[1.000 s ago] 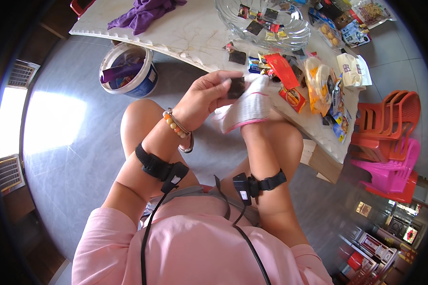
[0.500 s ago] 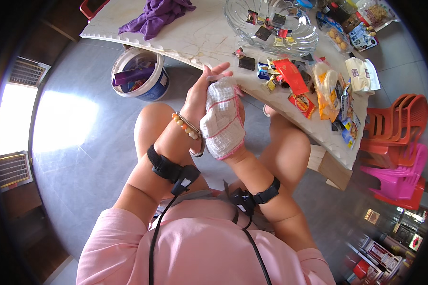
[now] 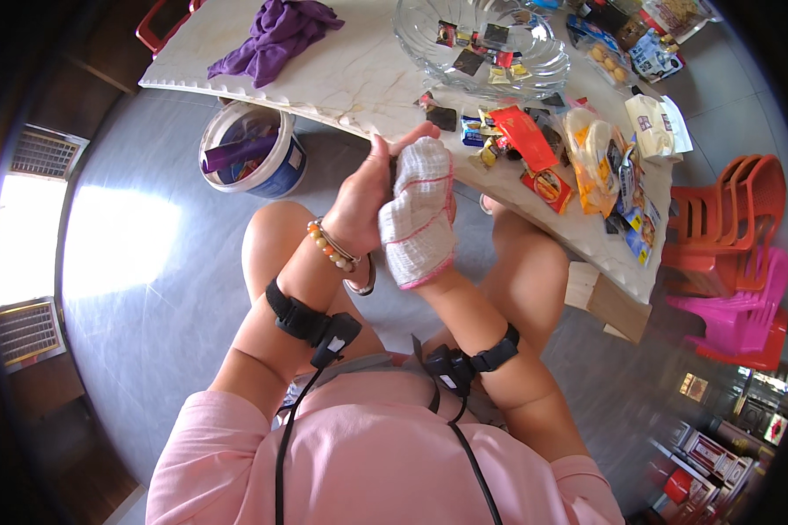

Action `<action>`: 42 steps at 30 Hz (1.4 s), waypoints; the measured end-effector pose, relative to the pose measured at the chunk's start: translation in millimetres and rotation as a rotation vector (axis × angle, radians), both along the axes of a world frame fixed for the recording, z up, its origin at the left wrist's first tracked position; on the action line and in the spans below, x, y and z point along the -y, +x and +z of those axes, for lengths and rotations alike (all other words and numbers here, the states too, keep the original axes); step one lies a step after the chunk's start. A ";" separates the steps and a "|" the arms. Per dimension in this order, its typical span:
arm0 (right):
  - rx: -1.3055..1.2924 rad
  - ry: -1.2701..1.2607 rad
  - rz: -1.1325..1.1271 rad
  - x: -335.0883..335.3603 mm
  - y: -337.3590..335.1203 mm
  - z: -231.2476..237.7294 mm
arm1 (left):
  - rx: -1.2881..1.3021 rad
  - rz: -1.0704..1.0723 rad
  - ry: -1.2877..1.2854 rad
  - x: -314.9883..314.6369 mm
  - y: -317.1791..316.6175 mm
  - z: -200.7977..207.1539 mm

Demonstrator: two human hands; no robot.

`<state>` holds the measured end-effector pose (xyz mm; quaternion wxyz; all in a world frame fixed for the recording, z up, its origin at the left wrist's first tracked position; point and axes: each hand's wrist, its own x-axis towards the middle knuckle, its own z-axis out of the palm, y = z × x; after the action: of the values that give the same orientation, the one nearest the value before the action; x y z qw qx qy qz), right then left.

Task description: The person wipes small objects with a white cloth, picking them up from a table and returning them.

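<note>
My left hand (image 3: 363,203), a beaded bracelet at its wrist, is raised with fingers stretched toward the table edge and thumb up. Against its palm lies a white cloth (image 3: 422,206) with pinkish-red stripes and edging. This cloth wraps over my right hand (image 3: 453,206) down to the wrist, so only a sliver of skin shows and its fingers are hidden. Both hands press together with the cloth between and around them, above my knees. A dark patch shows in the gap between the palm and the cloth; I cannot tell what it is.
A marble-patterned table (image 3: 359,74) holds a purple cloth (image 3: 278,39), a glass bowl (image 3: 420,61) with small wrapped pieces, and several snack packets (image 3: 525,140). Below its edge stands a white-and-blue bucket (image 3: 276,175) with wrappers. Stacked orange and pink chairs (image 3: 731,236) are at right.
My left fingers, spread apart before, are now closer together, with the thumb more upright. The cloth-covered right hand has shifted slightly upward along the left palm. The view has moved a little.
</note>
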<state>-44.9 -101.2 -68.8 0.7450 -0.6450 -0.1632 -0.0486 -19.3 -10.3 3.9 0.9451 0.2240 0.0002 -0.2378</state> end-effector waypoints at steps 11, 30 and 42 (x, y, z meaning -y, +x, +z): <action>-0.127 0.012 0.265 -10.9 -4.6 2.9 | 0.020 0.228 0.168 -25.2 15.2 -11.8; -0.424 -0.072 0.099 13.5 7.9 -1.2 | -0.012 0.512 0.919 -21.3 104.8 -15.1; -0.202 0.151 0.273 13.0 -5.4 9.8 | 0.570 1.029 1.679 -25.2 118.9 18.1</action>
<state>-50.3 -114.3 -58.9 0.8034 -0.5608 -0.1696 0.1061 99.6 14.9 22.1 0.4358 0.8344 0.0380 0.3353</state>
